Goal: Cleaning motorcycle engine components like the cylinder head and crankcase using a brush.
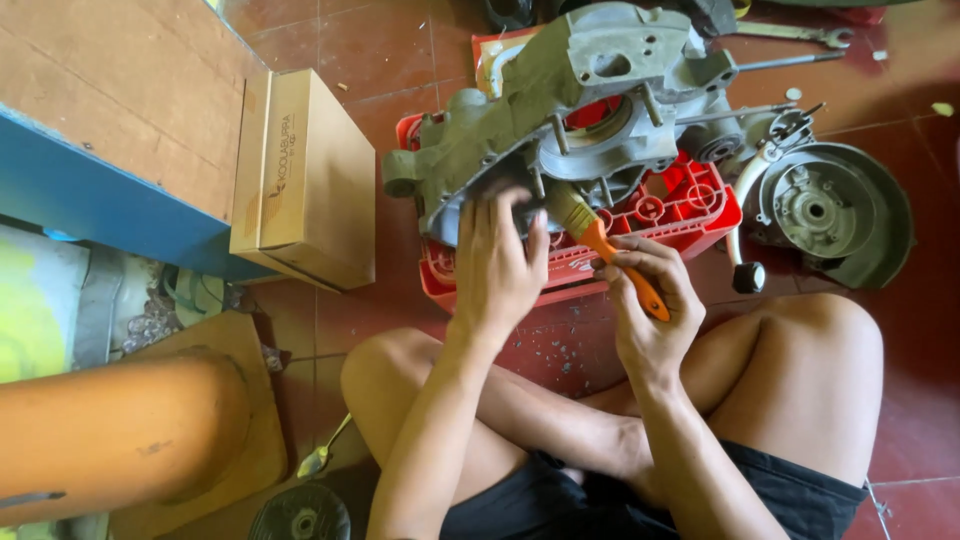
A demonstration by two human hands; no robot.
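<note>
The left hand (497,262) is raised with fingers extended and loosely spread, fingertips resting against the lower edge of the grey engine casing (560,100); it grips nothing. The right hand (648,300) is closed around the orange handle of a paintbrush (600,240), with the bristle end angled toward 11 o'clock and touching the casing just beside the left fingertips. The casing is a dull, grime-coated metal casting with studs, bores and a large circular opening; it sits tilted on top of a red plastic crate (680,205), slightly above frame centre. At 3 o'clock from the casing, a round grey backing plate (835,215) with a central hub lies on the red tiled floor (910,400), with a curved white lever (745,200) ending in a black knob between plate and crate. At 1 o'clock, a spanner (795,35) and a thin rod (790,60) lie on the floor, near the casing. At 9 o'clock, a flat cardboard box (305,175) rests against a blue-edged wooden board (110,130). Below the crate, the person's bare crossed legs (800,380) and black shorts (800,500) occupy the 6 o'clock region. At 8 o'clock, an orange curved body panel (110,430) fills the corner, with a metal spoon (322,455) and a dark round disc (300,515) on the floor beside it.
</note>
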